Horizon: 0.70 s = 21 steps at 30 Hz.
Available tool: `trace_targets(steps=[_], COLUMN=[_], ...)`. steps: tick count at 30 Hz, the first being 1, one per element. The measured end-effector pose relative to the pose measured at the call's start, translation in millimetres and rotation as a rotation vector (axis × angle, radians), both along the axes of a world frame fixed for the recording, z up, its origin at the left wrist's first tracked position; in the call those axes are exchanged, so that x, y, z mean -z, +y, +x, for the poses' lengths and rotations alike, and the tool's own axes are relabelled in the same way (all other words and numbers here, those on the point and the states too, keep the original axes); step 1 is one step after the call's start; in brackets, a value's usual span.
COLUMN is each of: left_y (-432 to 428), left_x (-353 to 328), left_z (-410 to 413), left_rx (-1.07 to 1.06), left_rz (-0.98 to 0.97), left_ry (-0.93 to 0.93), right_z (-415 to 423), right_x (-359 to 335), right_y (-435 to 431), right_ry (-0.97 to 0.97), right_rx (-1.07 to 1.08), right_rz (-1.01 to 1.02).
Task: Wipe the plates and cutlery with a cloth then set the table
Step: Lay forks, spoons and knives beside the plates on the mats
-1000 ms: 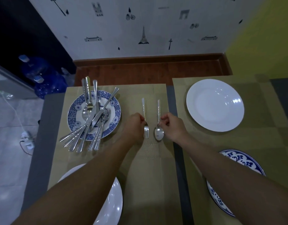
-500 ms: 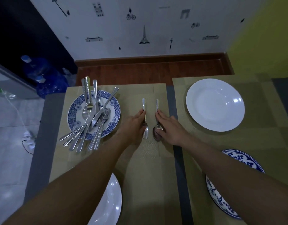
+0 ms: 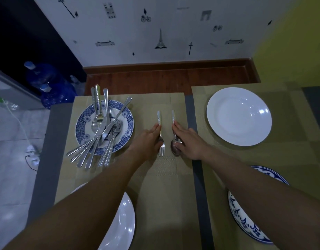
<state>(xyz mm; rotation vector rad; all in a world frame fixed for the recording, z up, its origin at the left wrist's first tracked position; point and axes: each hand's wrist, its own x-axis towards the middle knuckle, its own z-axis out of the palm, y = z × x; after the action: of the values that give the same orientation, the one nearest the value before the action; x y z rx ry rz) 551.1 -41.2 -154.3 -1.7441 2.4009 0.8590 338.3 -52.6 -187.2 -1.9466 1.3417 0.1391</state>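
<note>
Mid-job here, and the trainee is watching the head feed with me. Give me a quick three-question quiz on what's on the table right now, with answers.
1. True or false: the fork lies left of the spoon, both handles pointing away from the person.
2. Where is the cutlery heap? A) on the blue-patterned plate at far left; B) on the far white plate; C) on the bare mat.
3. Which hand rests on the spoon?
Key: 1 true; 2 A; 3 the right hand.
</note>
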Motion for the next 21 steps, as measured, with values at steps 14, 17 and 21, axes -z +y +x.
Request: trace_targets(steps=[14,17,21], left_y=[0,-3,-2], left_x=[8,6,-1], left_z=[2,4,8], left_rx=[-0.012,0.001,0.002], left_rz=[0.005,0.013,0.040], left_ry=[0.026,0.045,0.082], right_z=[1,2,8], right_x=[1,0,-9], right_y=[2,-1,2], right_ry=[-0.002,-0.014,-0.014], right_rx=[0.021,0.012,0.063], right_rz=[0.002,-0.008,-0.030])
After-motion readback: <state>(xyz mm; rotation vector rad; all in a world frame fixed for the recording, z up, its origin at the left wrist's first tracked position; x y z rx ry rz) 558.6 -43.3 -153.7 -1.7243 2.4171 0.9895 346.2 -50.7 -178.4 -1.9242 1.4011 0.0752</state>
